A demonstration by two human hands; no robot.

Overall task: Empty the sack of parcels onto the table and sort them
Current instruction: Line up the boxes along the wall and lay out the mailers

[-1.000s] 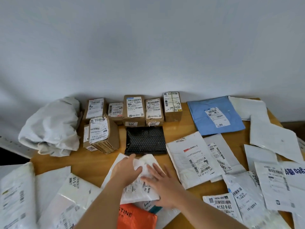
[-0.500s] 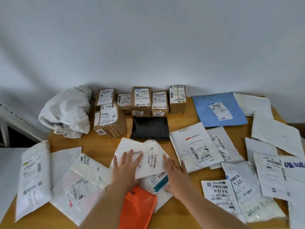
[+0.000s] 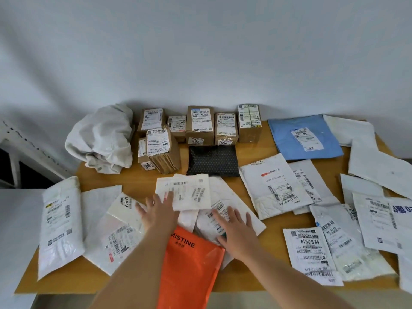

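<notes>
Parcels cover the wooden table (image 3: 276,226). My left hand (image 3: 159,210) lies flat, fingers spread, on the near edge of a small white mailer (image 3: 189,192) at the table's middle. My right hand (image 3: 234,226) lies flat on another white mailer (image 3: 225,197) just to the right. An orange mailer (image 3: 189,268) lies between my forearms at the front edge. Several cardboard boxes (image 3: 200,124) stand in a row at the back. The crumpled white sack (image 3: 102,139) lies empty at the back left.
A black dotted mailer (image 3: 213,160) lies in front of the boxes. A blue mailer (image 3: 304,137) is at the back right. White mailers (image 3: 274,188) spread over the right side, and more white mailers (image 3: 60,224) over the left. The wall stands right behind the table.
Both hands went from bunching a white mailer to lying flat and apart on two mailers. The view has pulled back, showing more of the table's left side and front edge.
</notes>
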